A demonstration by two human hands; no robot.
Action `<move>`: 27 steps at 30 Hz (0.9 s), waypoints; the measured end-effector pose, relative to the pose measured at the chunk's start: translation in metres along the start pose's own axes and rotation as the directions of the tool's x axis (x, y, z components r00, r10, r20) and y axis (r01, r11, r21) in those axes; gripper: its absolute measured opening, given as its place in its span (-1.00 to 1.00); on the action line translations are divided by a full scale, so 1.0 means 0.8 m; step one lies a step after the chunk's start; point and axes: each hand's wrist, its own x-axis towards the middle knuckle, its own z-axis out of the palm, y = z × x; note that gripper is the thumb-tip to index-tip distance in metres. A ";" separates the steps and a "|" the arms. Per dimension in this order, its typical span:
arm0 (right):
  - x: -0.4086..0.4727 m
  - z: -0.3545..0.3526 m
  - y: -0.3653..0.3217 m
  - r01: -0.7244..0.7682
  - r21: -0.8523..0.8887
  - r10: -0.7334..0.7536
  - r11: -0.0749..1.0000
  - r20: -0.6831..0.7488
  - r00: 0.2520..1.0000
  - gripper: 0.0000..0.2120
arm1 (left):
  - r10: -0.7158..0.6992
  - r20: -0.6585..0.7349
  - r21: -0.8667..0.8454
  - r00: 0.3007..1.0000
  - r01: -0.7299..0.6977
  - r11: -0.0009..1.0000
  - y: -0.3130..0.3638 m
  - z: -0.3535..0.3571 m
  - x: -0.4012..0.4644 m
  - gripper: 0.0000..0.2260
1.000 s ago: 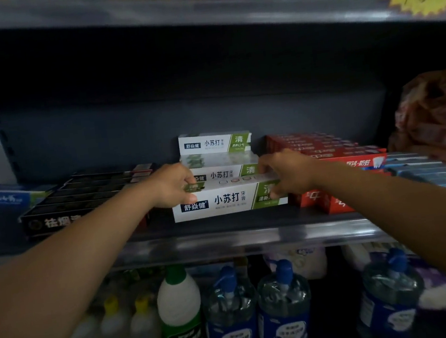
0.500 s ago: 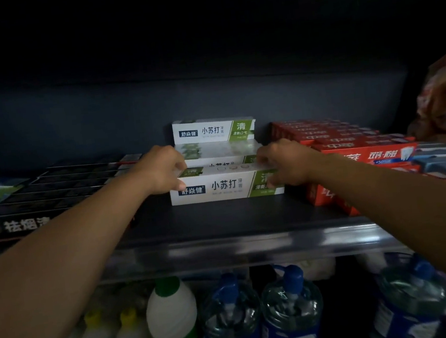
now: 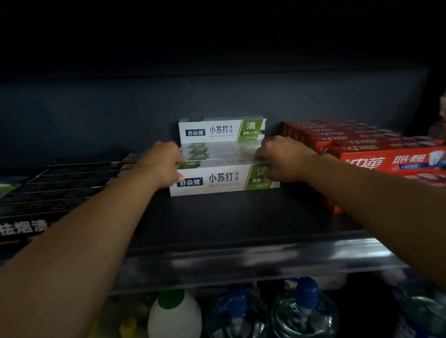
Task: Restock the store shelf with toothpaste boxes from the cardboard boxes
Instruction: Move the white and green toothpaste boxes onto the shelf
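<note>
On the dark shelf (image 3: 222,219), at the centre, a row of white-and-green toothpaste boxes (image 3: 223,155) is lying flat, running toward 12 o'clock, with one more box (image 3: 221,128) sitting on top at the back. Both hands are gripping the front box (image 3: 223,180): the left hand (image 3: 164,164) is curling its fingers round the 9 o'clock end, and the right hand (image 3: 282,162) is curling round the 3 o'clock end. Black boxes (image 3: 38,195) are lying at 9 o'clock, red boxes (image 3: 375,151) at 3 o'clock. Bottles (image 3: 235,331) are standing below at 6 o'clock.
</note>
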 end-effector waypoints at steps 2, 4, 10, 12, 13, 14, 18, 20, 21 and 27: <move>0.002 0.001 0.001 -0.001 -0.006 0.001 1.000 -0.003 1.000 -0.59 | -0.015 0.006 0.006 1.000 0.015 1.000 -0.001 0.002 0.004 -0.73; 0.004 0.003 0.000 -0.002 -0.011 0.002 1.000 -0.005 1.000 -0.58 | -0.021 0.012 0.013 1.000 0.021 1.000 -0.002 0.003 0.007 -0.72; 0.002 -0.004 -0.004 0.000 -0.025 0.000 1.000 0.030 1.000 -0.54 | -0.014 0.026 0.011 1.000 0.013 1.000 0.002 -0.004 0.003 -0.67; -0.003 -0.010 -0.006 -0.001 -0.026 0.002 1.000 0.038 0.999 -0.49 | -0.009 0.026 0.010 1.000 0.008 1.000 0.005 -0.011 -0.003 -0.67; -0.007 -0.014 -0.008 0.000 -0.031 0.001 1.000 0.038 0.999 -0.47 | 0.000 0.022 0.010 1.000 0.000 1.000 0.008 -0.015 -0.006 -0.72; -0.011 -0.019 -0.011 0.002 -0.036 -0.001 0.999 0.037 0.999 -0.46 | 0.007 0.016 0.013 1.000 -0.008 1.000 0.011 -0.020 -0.012 -0.75; -0.032 -0.041 -0.023 0.025 -0.051 -0.024 0.998 0.004 1.000 -0.46 | 0.075 -0.002 -0.011 0.997 -0.075 0.997 0.029 -0.043 -0.041 -0.66; -0.048 -0.052 -0.031 0.037 -0.058 -0.039 0.998 -0.022 0.999 -0.47 | 0.112 -0.002 -0.018 0.994 -0.112 0.993 0.041 -0.054 -0.064 -0.77; -0.059 -0.058 -0.035 0.043 -0.060 -0.045 0.997 -0.034 0.998 -0.46 | 0.128 -0.003 -0.010 0.992 -0.128 0.992 0.047 -0.060 -0.079 -0.78; -0.164 -0.076 -0.069 0.088 0.022 -0.085 0.996 -0.122 0.989 -0.45 | 0.235 -0.011 0.018 0.972 -0.235 0.972 0.065 -0.070 -0.186 -0.46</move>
